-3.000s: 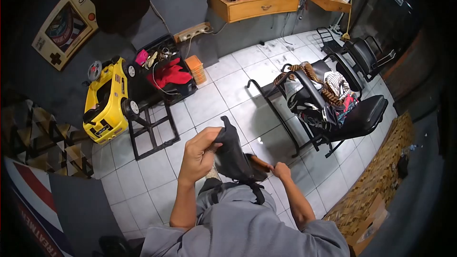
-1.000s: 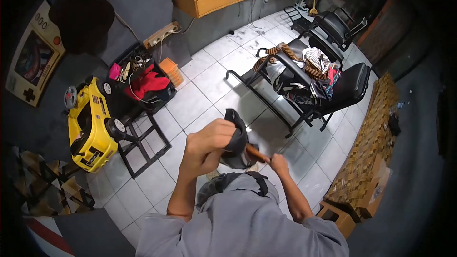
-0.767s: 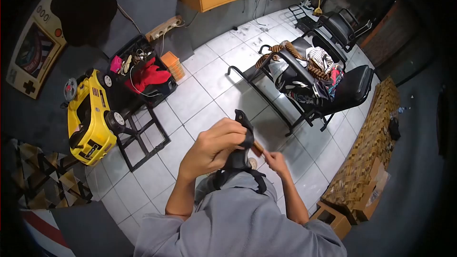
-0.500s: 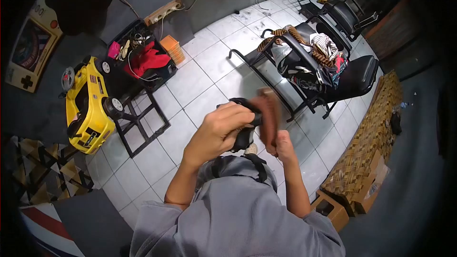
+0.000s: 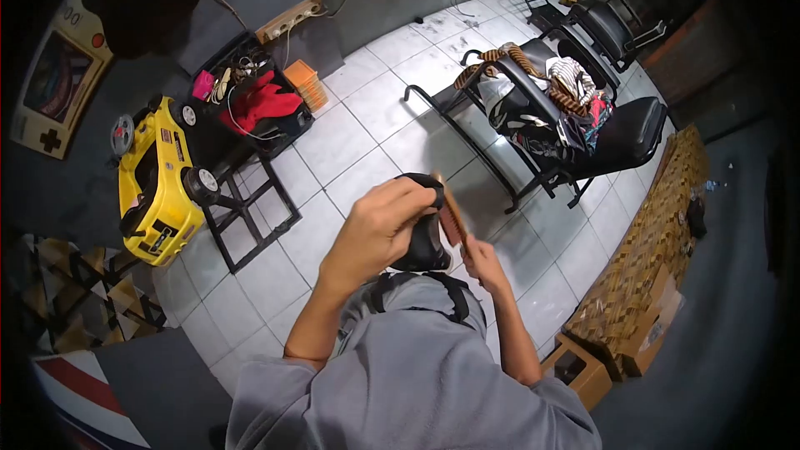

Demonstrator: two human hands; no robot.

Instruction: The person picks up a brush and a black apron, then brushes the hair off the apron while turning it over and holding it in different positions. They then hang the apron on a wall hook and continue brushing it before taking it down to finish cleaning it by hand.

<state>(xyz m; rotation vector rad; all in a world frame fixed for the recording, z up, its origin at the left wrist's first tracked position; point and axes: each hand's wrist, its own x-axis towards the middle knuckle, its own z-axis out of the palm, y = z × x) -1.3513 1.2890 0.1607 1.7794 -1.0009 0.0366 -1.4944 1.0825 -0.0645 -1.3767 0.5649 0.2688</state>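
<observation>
A black shoe-like item (image 5: 423, 243) hangs in front of my body, its upper end pinched in my left hand (image 5: 385, 221). My right hand (image 5: 483, 263) is closed around the lower end of a brown wooden brush (image 5: 452, 215). The brush stands nearly upright just right of the black item, bristles facing it; whether they touch is hard to tell. My left hand hides part of the black item.
A yellow toy car (image 5: 158, 179) and a black box of cables and red cloth (image 5: 265, 102) are at the left. Black chairs, one heaped with clothes (image 5: 567, 87), stand upper right. A woven mat (image 5: 637, 258) and cardboard boxes (image 5: 583, 371) lie right.
The brush has turned edge-on and moved slightly left and down. My right hand has shifted a little left and lower. More of the black item now shows below my left hand.
</observation>
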